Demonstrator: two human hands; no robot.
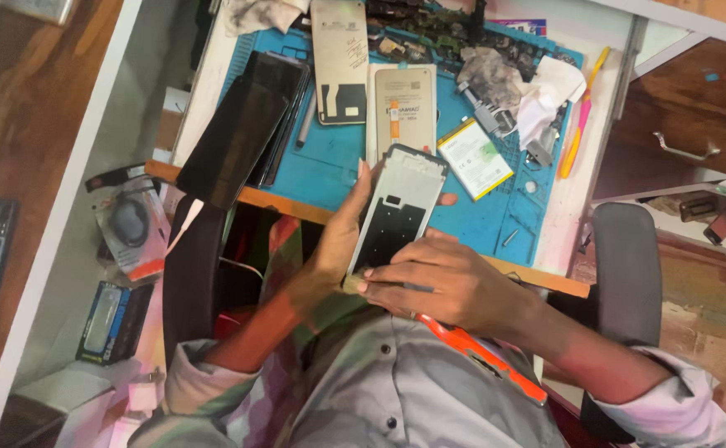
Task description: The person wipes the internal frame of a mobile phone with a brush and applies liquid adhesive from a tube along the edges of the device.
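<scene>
1. One orange-handled tool (483, 355) lies across the person's grey shirt, nearest the lens.
2. The right hand (433, 282) closes on a small brush (353, 284), pressing it to the lower end of one phone frame (396, 209).
3. The left hand (342, 232) grips that frame from behind and holds it tilted above the desk edge.
4. On one blue work mat (334, 162) lie two pale phone back covers (339, 58), one battery (474, 158) and a stack of dark screens (251, 124).
5. One pink-and-yellow toothbrush (582, 112) rests at the mat's right edge, beside crumpled cloths (537, 91).
</scene>
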